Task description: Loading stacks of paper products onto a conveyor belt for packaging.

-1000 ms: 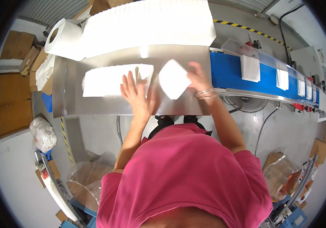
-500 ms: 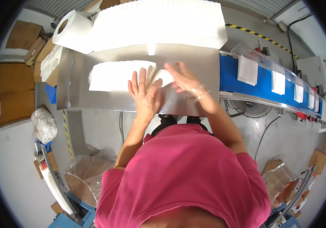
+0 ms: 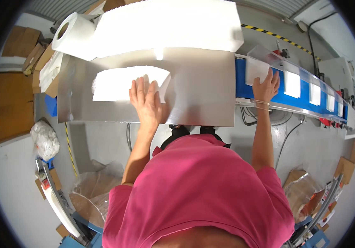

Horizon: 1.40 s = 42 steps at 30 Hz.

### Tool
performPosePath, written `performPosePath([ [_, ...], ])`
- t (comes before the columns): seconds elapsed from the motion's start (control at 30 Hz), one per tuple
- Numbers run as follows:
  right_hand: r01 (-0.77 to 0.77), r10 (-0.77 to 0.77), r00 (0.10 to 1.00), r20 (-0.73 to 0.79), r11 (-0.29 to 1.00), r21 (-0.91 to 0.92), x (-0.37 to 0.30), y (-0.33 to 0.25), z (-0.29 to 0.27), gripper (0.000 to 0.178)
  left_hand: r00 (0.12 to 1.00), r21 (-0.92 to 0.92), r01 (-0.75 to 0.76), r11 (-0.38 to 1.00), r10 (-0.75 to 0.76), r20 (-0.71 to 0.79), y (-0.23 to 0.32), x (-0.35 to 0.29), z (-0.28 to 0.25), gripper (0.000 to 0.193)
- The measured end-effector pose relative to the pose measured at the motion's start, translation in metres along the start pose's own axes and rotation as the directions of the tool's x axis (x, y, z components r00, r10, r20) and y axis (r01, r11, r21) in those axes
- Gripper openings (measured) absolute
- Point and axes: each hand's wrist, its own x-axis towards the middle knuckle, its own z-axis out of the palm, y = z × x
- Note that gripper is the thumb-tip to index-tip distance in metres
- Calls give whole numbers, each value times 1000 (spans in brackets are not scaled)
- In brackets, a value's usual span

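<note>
My left hand point(image 3: 147, 99) lies flat with its fingers stretched out on the right part of a row of white folded sheets point(image 3: 113, 84). The row lies along the steel table, and its right end leans over slightly. To the right, my right hand point(image 3: 266, 86) is over the blue conveyor belt point(image 3: 240, 78), fingers apart. It reaches the right edge of the nearest white folded sheet point(image 3: 255, 70); whether its fingertips press on that sheet is hard to tell. Several similar white sheets point(image 3: 292, 84) lie spaced out farther along the belt.
A long, tall block of white sheets point(image 3: 169, 27) stands at the back of the steel table point(image 3: 202, 87). Left of it lies a large white roll point(image 3: 76, 37). A clear plastic guard point(image 3: 268, 58) runs along the belt's far side. Cardboard boxes point(image 3: 45, 66) stand at the left.
My right hand has moved right, from beside the row of sheets to the conveyor. The loose sheet next to my left hand is gone from the table. Sheets on the belt have shifted.
</note>
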Motion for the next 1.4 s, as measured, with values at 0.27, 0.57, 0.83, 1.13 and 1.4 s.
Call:
performPosePath([
  [0.27, -884, -473, 86, 877, 369, 286, -4, -174, -85, 76, 988, -38, -132, 991, 134, 72, 25, 0, -4, 21],
  [0.57, -855, 7, 518, 855, 44, 517, -21, -49, 1, 48, 997, 19, 71, 997, -71, -19, -6, 13, -4, 44],
  [0.83, 17, -14, 1000, -23, 993, 117, -1, -24, -18, 56, 1000, 45, -8, 999, 9, -12, -16, 7, -4, 36],
  [1.13, -857, -484, 205, 850, 330, 395, -19, -215, -63, 68, 993, -30, -79, 996, 82, 84, 4, 14, -16, 16],
  [1.4, -742, 116, 670, 733, 55, 669, -32, -40, 41, 45, 995, 22, 96, 995, -96, 9, -37, 14, -17, 42],
])
